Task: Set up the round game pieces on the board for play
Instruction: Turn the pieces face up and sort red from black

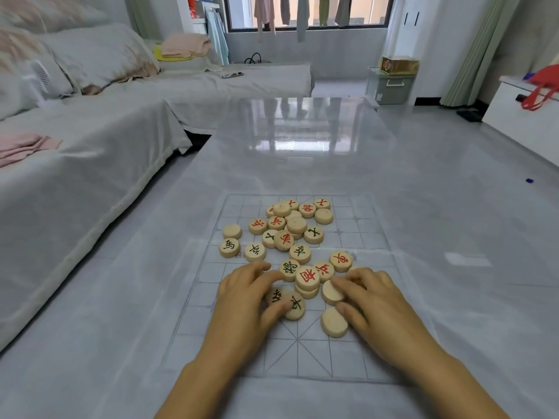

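A thin, see-through game board [248,352] with a printed grid lies on the glossy grey table. Several round wooden pieces [284,237] with red or black characters sit in a loose heap on its far and middle part, some stacked, some face down. My left hand [245,303] rests palm down on the board, fingertips touching two black-marked pieces [295,305]. My right hand [375,300] lies beside it, fingers on a blank face-down piece [329,293]; another blank piece [332,323] sits by its thumb. Neither hand has lifted a piece.
The table [302,152] stretches far ahead. A covered sofa [75,176] runs along the left, close to the table's edge. On the right is open grey floor, with a white cabinet [526,122] at the far right.
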